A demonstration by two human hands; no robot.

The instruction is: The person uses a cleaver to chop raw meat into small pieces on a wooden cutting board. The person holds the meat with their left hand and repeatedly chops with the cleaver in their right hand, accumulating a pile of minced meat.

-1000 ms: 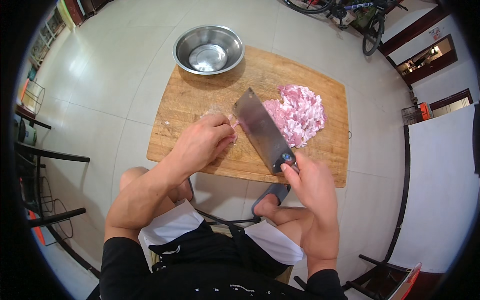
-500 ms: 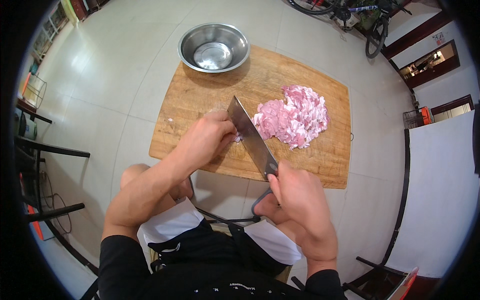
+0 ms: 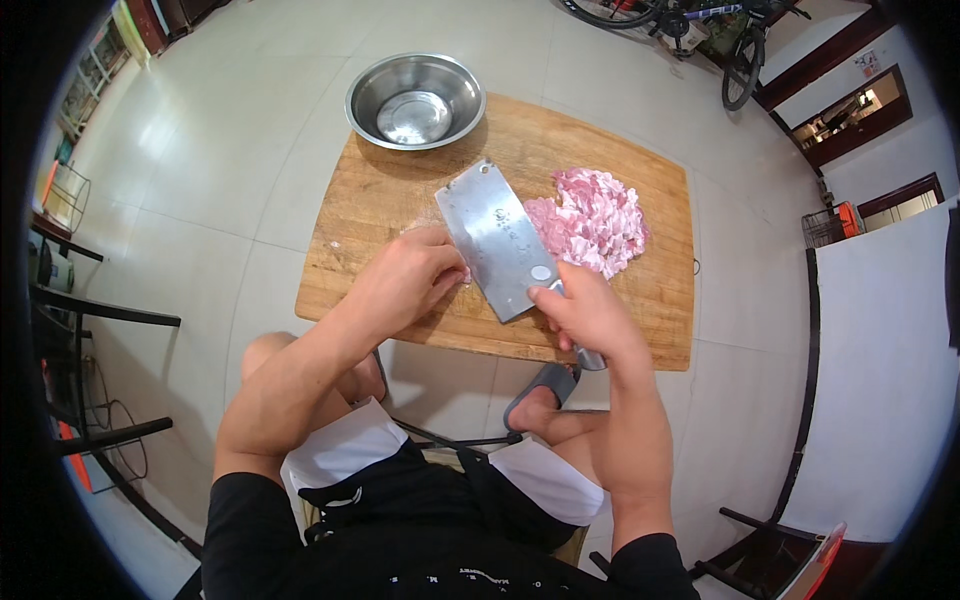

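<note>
My right hand (image 3: 585,315) is wrapped round the handle of a broad steel cleaver (image 3: 490,225). The blade lies tilted nearly flat, its broad face up, over the wooden cutting board (image 3: 400,195). Left of the blade, my left hand (image 3: 415,278) rests low over the board with fingers curled. A small bit of pink meat (image 3: 466,277) shows at its fingertips; the rest is hidden under the hand. Right of the cleaver is a heap of sliced pink and white meat (image 3: 598,225), partly covered by the blade.
A steel bowl (image 3: 416,103) without food in it stands on the board's far left corner. A dark chair (image 3: 110,305) is at the left, a bicycle (image 3: 700,35) at the far right. My legs and a grey slipper (image 3: 545,390) are below the near edge.
The cleaver has turned from steeply on edge to nearly flat, its handle end swinging toward the meat heap. My left hand stays almost in place.
</note>
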